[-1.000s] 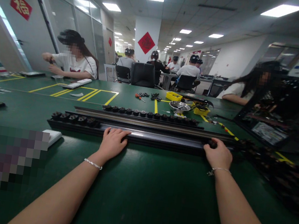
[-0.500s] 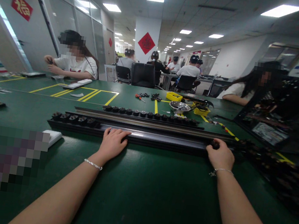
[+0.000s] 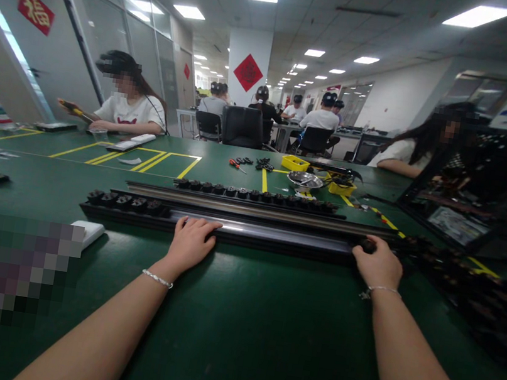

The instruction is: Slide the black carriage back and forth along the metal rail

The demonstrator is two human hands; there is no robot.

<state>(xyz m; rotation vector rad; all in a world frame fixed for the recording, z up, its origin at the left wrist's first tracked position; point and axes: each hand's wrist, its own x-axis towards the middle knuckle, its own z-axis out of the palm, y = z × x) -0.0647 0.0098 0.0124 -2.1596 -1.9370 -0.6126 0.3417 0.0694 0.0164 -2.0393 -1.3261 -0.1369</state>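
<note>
A long black rail (image 3: pixel 256 233) lies crosswise on the green table, with several small black parts (image 3: pixel 124 201) seated in its left end. My left hand (image 3: pixel 193 241) rests on the rail's near edge right of those parts, its fingers bent over the rim and pressed together. At the rail's right end, my right hand (image 3: pixel 378 264) is closed on a small black part (image 3: pixel 368 246), thumb in front and fingers over it. Behind lies a second rail (image 3: pixel 255 208), and beyond that a row of black parts (image 3: pixel 255 195).
A metal bowl (image 3: pixel 305 180), yellow bins (image 3: pixel 295 163) and an orange screwdriver (image 3: pixel 237 165) are further back. Piled black parts (image 3: pixel 469 279) and a dark open case (image 3: pixel 486 193) stand at right. A white device (image 3: pixel 89 232) lies at left. People sit across the table.
My right hand has shifted slightly right with the small black part. My left hand stays put. The person across at left now holds up a yellow-and-black tool.
</note>
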